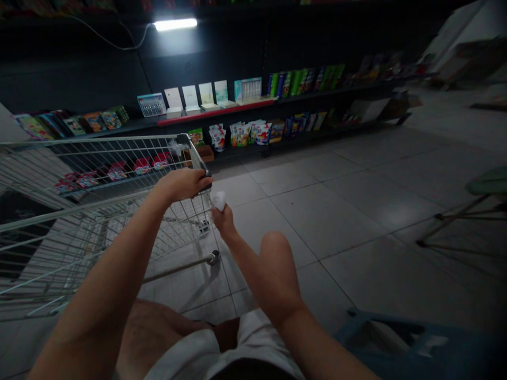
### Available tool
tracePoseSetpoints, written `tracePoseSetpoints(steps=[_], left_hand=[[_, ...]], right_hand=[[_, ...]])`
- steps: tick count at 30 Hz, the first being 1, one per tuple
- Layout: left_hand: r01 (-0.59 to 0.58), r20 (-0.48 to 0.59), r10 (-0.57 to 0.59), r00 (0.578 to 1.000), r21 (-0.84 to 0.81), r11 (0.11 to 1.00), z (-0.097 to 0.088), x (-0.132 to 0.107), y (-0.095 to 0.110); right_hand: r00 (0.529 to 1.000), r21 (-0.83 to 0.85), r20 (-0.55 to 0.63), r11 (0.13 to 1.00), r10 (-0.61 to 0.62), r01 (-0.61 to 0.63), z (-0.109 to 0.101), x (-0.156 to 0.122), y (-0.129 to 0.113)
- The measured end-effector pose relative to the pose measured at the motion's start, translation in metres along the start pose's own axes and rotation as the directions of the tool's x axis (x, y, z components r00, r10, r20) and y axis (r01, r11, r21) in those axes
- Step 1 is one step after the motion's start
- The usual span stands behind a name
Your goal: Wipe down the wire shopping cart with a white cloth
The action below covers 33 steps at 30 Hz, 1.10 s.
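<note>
A wire shopping cart stands in front of me at the left. My left hand is closed over the cart's top rear corner, on its dark handle. Just below and to the right, my right hand is closed on a small white wad, perhaps a cloth or tissue, held against the cart's back wire wall. My bare knees and white shorts show at the bottom of the view.
Dark store shelves with books and packets run along the far wall under a tube light. Grey tiled floor spreads to the right. A folding stool stands at the right edge. A blue basket sits at the lower right.
</note>
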<state>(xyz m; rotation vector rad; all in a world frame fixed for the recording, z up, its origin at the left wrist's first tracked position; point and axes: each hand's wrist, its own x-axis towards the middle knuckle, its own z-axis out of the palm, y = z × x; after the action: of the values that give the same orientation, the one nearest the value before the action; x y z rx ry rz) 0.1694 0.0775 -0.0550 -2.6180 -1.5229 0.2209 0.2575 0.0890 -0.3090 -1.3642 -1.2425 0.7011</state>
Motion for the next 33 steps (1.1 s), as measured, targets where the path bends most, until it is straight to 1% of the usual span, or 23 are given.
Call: tracePoseSetpoints(steps=[1, 2, 5, 6, 8, 9, 10, 11, 13, 15, 16, 18, 20, 21, 22, 23, 24, 25, 26, 27, 29, 31, 33], left_hand=[[0.000, -0.003, 0.000, 1.000, 0.005, 1.000, 0.000, -0.001, 0.000], [-0.001, -0.008, 0.001, 1.000, 0.010, 1.000, 0.000, -0.001, 0.000], [-0.008, -0.010, 0.008, 1.000, 0.018, 1.000, 0.001, -0.004, -0.002], [-0.010, -0.011, 0.010, 1.000, 0.019, 1.000, 0.001, -0.005, -0.002], [-0.015, -0.009, 0.015, 1.000, 0.010, 1.000, 0.002, -0.007, -0.004], [-0.018, -0.009, 0.018, 1.000, 0.002, 1.000, 0.002, -0.008, -0.004], [-0.020, -0.009, 0.020, 1.000, -0.006, 1.000, 0.002, -0.008, -0.004], [-0.023, -0.010, 0.023, 1.000, -0.012, 1.000, 0.002, -0.009, -0.004], [-0.021, -0.012, 0.021, 1.000, -0.014, 1.000, 0.002, -0.011, -0.004], [-0.007, -0.010, 0.007, 1.000, -0.008, 1.000, 0.001, -0.013, -0.005], [0.000, -0.006, 0.000, 1.000, -0.008, 1.000, 0.001, -0.014, -0.005], [0.003, 0.002, -0.003, 1.000, -0.014, 1.000, 0.000, -0.018, -0.006], [-0.012, 0.006, 0.012, 1.000, -0.006, 1.000, 0.000, -0.023, -0.007], [-0.022, 0.004, 0.022, 1.000, 0.011, 1.000, 0.000, -0.025, -0.008], [-0.030, 0.001, 0.030, 1.000, 0.035, 0.999, 0.000, -0.028, -0.009], [-0.032, -0.003, 0.032, 0.999, 0.063, 0.998, 0.000, -0.031, -0.009], [-0.033, -0.006, 0.033, 0.999, 0.087, 0.996, 0.001, -0.033, -0.010], [-0.032, -0.010, 0.033, 0.999, 0.104, 0.994, 0.002, -0.036, -0.010], [-0.029, -0.014, 0.031, 0.999, 0.114, 0.993, 0.002, -0.039, -0.010], [-0.025, -0.019, 0.027, 0.999, 0.120, 0.992, 0.003, -0.041, -0.009], [-0.013, -0.042, 0.018, 0.999, 0.135, 0.991, 0.005, -0.046, -0.007], [0.001, -0.082, 0.013, 0.997, 0.160, 0.987, 0.007, -0.051, -0.006], [0.016, -0.128, 0.008, 0.992, 0.187, 0.982, 0.008, -0.056, -0.005]], right_hand=[[1.000, 0.002, -0.004, 1.000, -0.002, 0.002, -0.001, -0.003, -0.002], [0.999, -0.011, -0.020, 0.999, -0.038, 0.038, -0.002, -0.009, -0.002], [0.971, -0.087, -0.032, 0.968, -0.238, 0.235, -0.009, -0.033, 0.012], [0.964, -0.096, -0.021, 0.960, -0.265, 0.261, -0.012, -0.038, 0.017], [0.977, -0.080, -0.029, 0.975, -0.210, 0.207, -0.020, -0.039, 0.019], [0.984, -0.056, -0.073, 0.985, -0.165, 0.161, -0.023, -0.035, 0.015], [0.982, -0.025, -0.122, 0.990, -0.141, 0.139, -0.025, -0.031, 0.008], [0.976, 0.000, -0.159, 0.988, -0.152, 0.154, -0.026, -0.027, -0.001], [0.950, -0.010, -0.165, 0.963, -0.266, 0.268, -0.024, -0.024, -0.023], [0.924, -0.098, -0.057, 0.923, -0.378, 0.372, -0.022, -0.032, -0.044], [0.918, -0.145, 0.010, 0.908, -0.396, 0.394, -0.023, -0.037, -0.051], [0.915, -0.209, 0.138, 0.892, -0.379, 0.401, -0.031, -0.047, -0.061], [0.906, -0.217, 0.246, 0.892, -0.343, 0.397, -0.047, -0.048, -0.068], [0.905, -0.203, 0.253, 0.896, -0.341, 0.394, -0.057, -0.045, -0.072], [0.909, -0.180, 0.213, 0.900, -0.358, 0.397, -0.067, -0.040, -0.077], [0.910, -0.150, 0.138, 0.900, -0.392, 0.410, -0.077, -0.032, -0.084], [0.896, -0.119, 0.061, 0.888, -0.440, 0.444, -0.085, -0.023, -0.091], [0.868, -0.095, 0.014, 0.863, -0.496, 0.495, -0.091, -0.011, -0.100], [0.830, -0.078, 0.025, 0.827, -0.557, 0.557, -0.094, 0.002, -0.109], [0.788, -0.066, 0.094, 0.786, -0.608, 0.614, -0.094, 0.017, -0.119], [0.700, -0.065, 0.309, 0.720, -0.644, 0.691, -0.088, 0.049, -0.137], [0.618, -0.100, 0.487, 0.664, -0.617, 0.741, -0.078, 0.078, -0.154], [0.554, -0.148, 0.599, 0.600, -0.578, 0.786, -0.071, 0.097, -0.168]])
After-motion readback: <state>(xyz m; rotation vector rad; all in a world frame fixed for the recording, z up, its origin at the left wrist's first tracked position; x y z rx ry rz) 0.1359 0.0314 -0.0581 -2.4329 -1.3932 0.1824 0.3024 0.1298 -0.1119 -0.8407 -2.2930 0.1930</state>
